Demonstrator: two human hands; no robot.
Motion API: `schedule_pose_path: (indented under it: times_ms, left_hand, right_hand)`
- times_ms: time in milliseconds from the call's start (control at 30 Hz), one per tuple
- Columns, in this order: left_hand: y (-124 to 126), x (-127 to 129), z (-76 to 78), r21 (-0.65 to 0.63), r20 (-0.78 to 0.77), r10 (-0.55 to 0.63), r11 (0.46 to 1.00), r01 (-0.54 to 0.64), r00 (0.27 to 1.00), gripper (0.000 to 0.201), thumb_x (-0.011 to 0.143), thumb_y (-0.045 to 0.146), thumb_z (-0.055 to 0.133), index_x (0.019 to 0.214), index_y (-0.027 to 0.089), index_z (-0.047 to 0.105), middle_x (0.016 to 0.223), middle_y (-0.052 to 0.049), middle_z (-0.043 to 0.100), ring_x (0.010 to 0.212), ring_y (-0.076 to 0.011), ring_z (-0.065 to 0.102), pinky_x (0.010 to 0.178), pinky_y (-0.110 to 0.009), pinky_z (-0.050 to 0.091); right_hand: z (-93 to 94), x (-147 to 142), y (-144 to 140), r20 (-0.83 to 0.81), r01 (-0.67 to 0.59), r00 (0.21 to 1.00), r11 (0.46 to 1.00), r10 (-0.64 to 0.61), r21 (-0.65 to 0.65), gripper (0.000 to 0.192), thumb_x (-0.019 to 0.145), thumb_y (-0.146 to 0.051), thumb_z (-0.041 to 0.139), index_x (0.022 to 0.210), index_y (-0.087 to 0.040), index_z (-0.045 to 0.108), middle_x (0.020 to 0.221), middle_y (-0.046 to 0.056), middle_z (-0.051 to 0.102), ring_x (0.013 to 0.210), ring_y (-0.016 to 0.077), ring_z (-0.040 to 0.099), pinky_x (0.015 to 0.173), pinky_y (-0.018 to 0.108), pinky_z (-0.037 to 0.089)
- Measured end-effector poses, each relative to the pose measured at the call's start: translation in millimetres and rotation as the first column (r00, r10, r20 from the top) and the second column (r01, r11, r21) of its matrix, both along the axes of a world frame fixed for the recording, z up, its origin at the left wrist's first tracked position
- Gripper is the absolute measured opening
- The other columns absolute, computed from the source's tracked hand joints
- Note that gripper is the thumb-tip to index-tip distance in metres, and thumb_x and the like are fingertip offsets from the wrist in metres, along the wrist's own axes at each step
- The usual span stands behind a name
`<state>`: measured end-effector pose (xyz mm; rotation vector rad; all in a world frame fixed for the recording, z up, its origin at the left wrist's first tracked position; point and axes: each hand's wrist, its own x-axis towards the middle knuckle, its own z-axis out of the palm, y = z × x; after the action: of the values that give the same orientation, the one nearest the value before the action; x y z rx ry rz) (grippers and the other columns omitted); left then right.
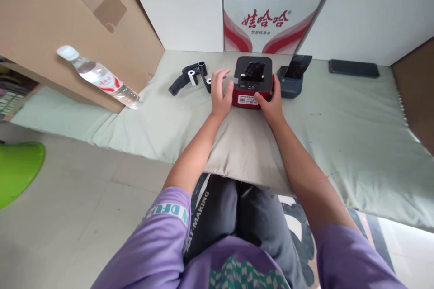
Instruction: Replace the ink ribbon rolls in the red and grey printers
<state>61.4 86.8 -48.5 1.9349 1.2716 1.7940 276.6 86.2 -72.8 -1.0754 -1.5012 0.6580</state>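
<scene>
A red box-shaped device [249, 102] with a black top lies in front of me, a white QR-code label on its near side. A small, glossy dark panel [255, 71] stands out from its top. My right hand [271, 99] grips the device's near right corner, thumb on the front and fingers along the side. At its left edge is my left hand [222, 92], fingers spread and thumb against or very close to the edge. Just right sits a dark blue device [290, 84] with a tilted black panel. Left of my hands is a black jointed object [185, 80] with white roll-like parts.
A clear water bottle [105, 80] stands at the left, by a large cardboard box [68, 17]. White cartons [274, 22] line the back. A black phone-like slab [354, 68] lies at the right on the cloth-covered surface [356, 135]. A green seat [20, 169] is at lower left.
</scene>
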Motion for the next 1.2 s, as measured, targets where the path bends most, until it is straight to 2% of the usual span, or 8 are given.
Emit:
schedule_pose_path:
  times_ms: [167, 400, 600, 833, 967, 1067, 1133, 1200]
  left_hand:
    - [-5.7, 1.5, 0.5, -0.149, -0.069, -0.053, 0.988, 0.042, 0.996, 0.072, 0.099, 0.082, 0.041, 0.144, 0.028, 0.054, 0.137, -0.014, 0.065, 0.120, -0.0258, 0.069, 0.105, -0.040, 0.055]
    - [0.4, 14.3, 7.0, -0.361, 0.024, -0.250, 0.901, 0.242, 0.968, 0.102, 0.077, 0.072, 0.082, 0.158, 0.022, 0.046, 0.146, -0.016, 0.069, 0.135, -0.0329, 0.067, 0.118, -0.046, 0.051]
    - [71.7, 15.9, 27.7, -0.289, 0.096, -0.370, 0.878, 0.382, 0.924, 0.091, 0.080, 0.059, 0.083, 0.155, 0.020, 0.050, 0.150, -0.015, 0.068, 0.141, -0.0323, 0.065, 0.121, -0.047, 0.050]
    - [135.2, 30.8, 12.5, -0.320, 0.209, -0.451, 0.807, 0.497, 0.867, 0.088, 0.080, 0.046, 0.077, 0.156, 0.016, 0.045, 0.161, -0.018, 0.057, 0.148, -0.0276, 0.060, 0.127, -0.045, 0.047]
    - [123.4, 41.1, 1.8, -0.334, 0.182, -0.347, 0.858, 0.390, 0.920, 0.086, 0.094, 0.043, 0.064, 0.167, 0.018, 0.027, 0.167, -0.016, 0.051, 0.155, -0.0216, 0.052, 0.132, -0.041, 0.039]
    - [82.8, 45.4, 5.3, -0.526, -0.012, -0.188, 0.837, 0.154, 0.982, 0.092, 0.100, 0.037, 0.056, 0.172, 0.007, 0.007, 0.180, -0.021, 0.023, 0.169, -0.0235, 0.027, 0.138, -0.042, 0.023]
    - [42.6, 45.3, 9.8, -0.646, -0.306, -0.200, 0.762, -0.048, 0.931, 0.101, 0.097, 0.036, 0.062, 0.172, 0.000, 0.004, 0.182, -0.023, 0.006, 0.173, -0.0292, 0.007, 0.141, -0.045, 0.013]
    - [1.9, 43.3, 13.7, -0.663, -0.554, -0.287, 0.720, -0.206, 0.782, 0.093, 0.100, 0.040, 0.056, 0.171, -0.003, 0.014, 0.182, -0.024, 0.008, 0.172, -0.0338, 0.004, 0.141, -0.050, 0.006]
  right_hand:
    - [0.5, -1.5, -1.5, 0.134, 0.031, 0.990, 0.997, -0.040, 0.067, 0.127, 0.068, -0.092, 0.071, 0.168, -0.025, 0.030, 0.172, 0.018, 0.038, 0.160, 0.0396, 0.040, 0.133, 0.064, 0.033]
    - [20.3, -6.3, -13.3, 0.225, 0.042, 0.973, 0.999, -0.045, 0.018, 0.134, 0.067, -0.075, 0.084, 0.169, -0.019, 0.018, 0.162, 0.022, 0.053, 0.148, 0.0391, 0.056, 0.125, 0.062, 0.044]
    - [45.1, -7.6, 42.9, 0.275, 0.113, 0.952, 0.990, -0.132, 0.084, 0.109, 0.073, -0.055, 0.087, 0.162, -0.022, 0.033, 0.155, 0.018, 0.059, 0.142, 0.0359, 0.059, 0.123, 0.057, 0.048]
    - [24.0, -16.3, 111.2, 0.266, 0.247, 0.932, 0.968, -0.247, 0.033, 0.093, 0.073, -0.030, 0.084, 0.153, -0.014, 0.040, 0.151, 0.021, 0.058, 0.141, 0.0318, 0.057, 0.124, 0.054, 0.045]
    - [29.3, -21.1, 97.8, 0.339, 0.268, 0.906, 0.963, -0.254, 0.005, 0.087, 0.080, -0.030, 0.076, 0.156, -0.015, 0.036, 0.154, 0.022, 0.053, 0.146, 0.0329, 0.052, 0.126, 0.055, 0.042]
    - [47.0, -10.2, 57.9, 0.386, 0.434, 0.818, 0.898, -0.426, 0.072, 0.077, 0.086, -0.031, 0.066, 0.156, -0.014, 0.035, 0.155, 0.024, 0.046, 0.150, 0.0361, 0.045, 0.129, 0.058, 0.035]
    - [55.2, 4.2, 26.5, 0.396, 0.559, 0.717, 0.813, -0.573, 0.163, 0.071, 0.087, -0.034, 0.064, 0.150, -0.018, 0.039, 0.151, 0.022, 0.046, 0.147, 0.0382, 0.044, 0.127, 0.063, 0.035]
    - [55.3, 18.9, 3.3, 0.447, 0.687, 0.596, 0.712, -0.667, 0.145, 0.075, 0.083, -0.044, 0.069, 0.147, -0.018, 0.040, 0.148, 0.023, 0.046, 0.144, 0.0427, 0.044, 0.121, 0.069, 0.036]
